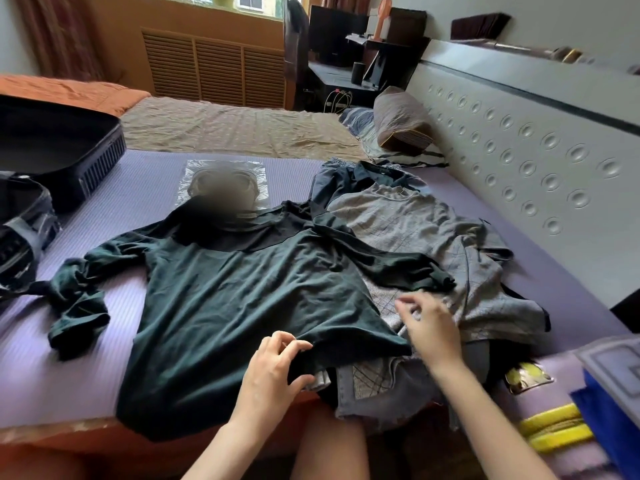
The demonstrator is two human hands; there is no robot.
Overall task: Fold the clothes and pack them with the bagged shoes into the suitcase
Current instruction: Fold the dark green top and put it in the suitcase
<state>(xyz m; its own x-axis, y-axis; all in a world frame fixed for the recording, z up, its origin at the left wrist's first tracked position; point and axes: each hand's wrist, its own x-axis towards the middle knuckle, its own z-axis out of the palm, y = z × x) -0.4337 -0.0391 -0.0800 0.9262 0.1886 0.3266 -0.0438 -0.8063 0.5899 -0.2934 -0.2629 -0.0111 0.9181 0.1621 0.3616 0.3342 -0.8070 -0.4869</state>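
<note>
Looks barely begun: shirt unfolded, hem pinched in grip of left hand; right hand slack, grip empty, over pile at 3 o'clock. Bagged shoes at 12 o'clock unpacked.

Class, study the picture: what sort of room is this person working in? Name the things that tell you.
Most likely a bedroom: a wide bed with a tall headboard, a pillow beside it, and a desk beyond.

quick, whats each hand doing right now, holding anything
left hand: pinches the hem of the shirt.
right hand: open, holds nothing, over the grey garment.
</note>
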